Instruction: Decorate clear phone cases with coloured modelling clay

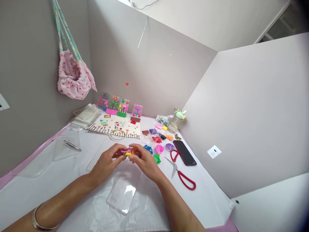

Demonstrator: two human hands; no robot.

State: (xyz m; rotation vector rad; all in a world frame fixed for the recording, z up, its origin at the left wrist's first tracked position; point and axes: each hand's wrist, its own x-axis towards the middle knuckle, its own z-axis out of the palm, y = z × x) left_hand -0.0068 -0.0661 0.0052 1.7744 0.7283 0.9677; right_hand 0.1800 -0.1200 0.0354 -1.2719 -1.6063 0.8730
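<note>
Over the middle of the table, my left hand (109,161) and my right hand (144,158) meet around a small lump of multicoloured modelling clay (127,152), pink and yellow among its colours. Fingertips of both hands are closed on it, and part of the lump is hidden behind them. Just below lies a clear phone case (121,195) on transparent plastic sheeting. To the right of my right hand sit small clay packets, among them a blue one (148,149), a pink one (158,149) and a green one (157,158).
Red-handled scissors (177,167) lie partly open beside a dark phone (184,153). A jar (175,122) stands in the back corner. Decorated clear cases (123,107) lean on the wall behind a drawn sheet (101,126). Tweezers (72,145) rest at left; a cloth bag (74,75) hangs above.
</note>
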